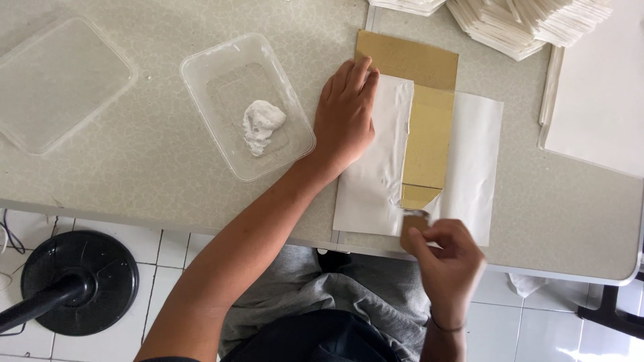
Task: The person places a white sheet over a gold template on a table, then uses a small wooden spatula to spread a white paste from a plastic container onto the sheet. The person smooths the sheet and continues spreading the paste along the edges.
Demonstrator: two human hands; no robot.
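Left hand [344,115] is just flat, palm down, fingers stretched out and together, pressing on the left flap of the white paper [372,181] where it folds over the cardboard [427,144]. Nothing gripped there, it's only holding things down. Right hand [448,260] is at the near edge of the counter [147,161], grip pinched narrow with thumb and fingertips closed on the little brown tab at the bottom end of the cardboard. The cardboard and paper lie together toward the right half of the counter, running from the far edge nearly to the near edge, paper underneath and sticking out on both sides.

Just left of the left hand there's a clear plastic tub [245,104] with a white blob of paste [261,125] in it, and its lid [59,82] sits at the far left corner. Stacks of folded white paper [523,23] are piled along the far edge on the right.
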